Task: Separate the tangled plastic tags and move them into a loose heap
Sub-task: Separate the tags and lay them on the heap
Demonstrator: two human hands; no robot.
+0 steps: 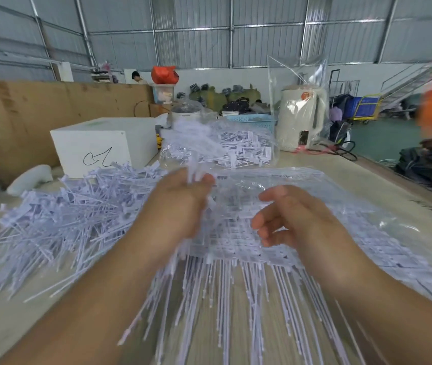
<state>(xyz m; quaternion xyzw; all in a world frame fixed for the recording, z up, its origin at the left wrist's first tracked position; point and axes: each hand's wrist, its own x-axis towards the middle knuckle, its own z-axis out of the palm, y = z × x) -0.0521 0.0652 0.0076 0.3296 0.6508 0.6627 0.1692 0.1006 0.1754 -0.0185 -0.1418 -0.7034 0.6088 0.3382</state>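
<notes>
Along the table's point(383, 185) far edge we see a white box point(99, 143) with a scribble at left, a blue basket point(251, 121) mid-edge, and a bagged cream kettle point(300, 119) toward the right.

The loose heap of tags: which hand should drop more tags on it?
Probably the left hand. It already pinches some tags and is next to the loose heap. The right hand looks empty and is farther away.

Loose heap point(59, 214) left of tangled tags point(238, 248)
</notes>
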